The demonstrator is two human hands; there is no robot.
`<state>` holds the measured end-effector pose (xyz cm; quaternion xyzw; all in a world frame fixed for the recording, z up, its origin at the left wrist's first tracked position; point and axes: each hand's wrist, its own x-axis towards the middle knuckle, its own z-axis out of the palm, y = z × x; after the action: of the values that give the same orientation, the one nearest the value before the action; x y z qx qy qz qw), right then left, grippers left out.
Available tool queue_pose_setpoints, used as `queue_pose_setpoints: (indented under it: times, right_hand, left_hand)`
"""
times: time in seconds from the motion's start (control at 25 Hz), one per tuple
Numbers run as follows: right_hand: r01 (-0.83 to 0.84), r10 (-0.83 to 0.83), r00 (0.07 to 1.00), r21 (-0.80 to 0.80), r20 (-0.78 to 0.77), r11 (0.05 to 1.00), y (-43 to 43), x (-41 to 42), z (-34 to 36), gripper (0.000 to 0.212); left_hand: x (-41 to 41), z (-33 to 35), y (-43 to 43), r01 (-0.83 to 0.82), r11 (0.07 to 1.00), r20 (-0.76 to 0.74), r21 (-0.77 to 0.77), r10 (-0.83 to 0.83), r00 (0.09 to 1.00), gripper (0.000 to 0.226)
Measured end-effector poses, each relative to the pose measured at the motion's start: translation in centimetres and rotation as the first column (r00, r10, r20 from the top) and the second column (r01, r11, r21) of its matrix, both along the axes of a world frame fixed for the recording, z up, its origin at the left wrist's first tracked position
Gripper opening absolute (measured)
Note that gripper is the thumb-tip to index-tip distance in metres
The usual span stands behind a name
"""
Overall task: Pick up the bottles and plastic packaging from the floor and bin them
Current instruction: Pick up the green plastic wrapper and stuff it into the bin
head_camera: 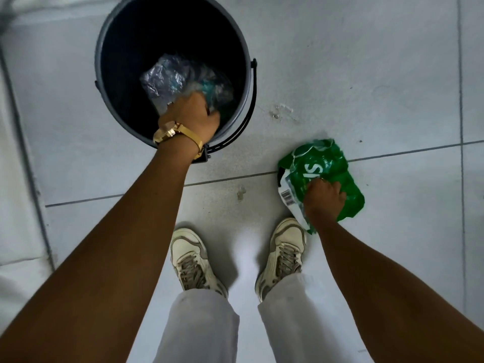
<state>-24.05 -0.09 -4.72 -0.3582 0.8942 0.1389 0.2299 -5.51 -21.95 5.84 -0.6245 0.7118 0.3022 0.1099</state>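
place: indoor tiled room, kind unclear | floor (366, 74): pale grey tiles, dark grout lines under both hands, stained between them | bucket (110, 35): dark, wire handle, around left hand (192, 116), used as bin

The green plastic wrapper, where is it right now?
The green plastic wrapper lies on the tiled floor, gripped by the right hand, just ahead of the right shoe.

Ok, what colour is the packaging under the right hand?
Green with white lettering and a white barcode patch: the plastic packaging, clearest in the head view.
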Motion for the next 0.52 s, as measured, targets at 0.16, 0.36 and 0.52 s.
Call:
queue_pose_setpoints:
  times: [0.16, 0.36, 0.52]
  right_hand:
    - [0.059, -0.057, 0.994, -0.022, 0.089, 0.998, -1.1, 1.4, 1.3, 0.069]
    - [0.285, -0.306, 0.945, 0.169, 0.114, 0.944, -4.2, 2.6, -2.6, 0.093]
    - [0.335, -0.332, 0.937, -0.007, 0.107, 0.942, -5.2, 3.3, -2.7, 0.048]
  left_hand:
    - [0.0, 0.6, 0.5, 0.004, 0.999, -0.004, 0.048, -0.003, 1.0, 0.03]
    - [0.5, -2.2, 0.7, -0.067, 0.998, -0.022, 0.002, 0.067, 0.998, 0.045]
    - [1.2, -2.4, 0.5, -0.059, 0.997, -0.079, -0.047, 0.055, 0.995, 0.043]
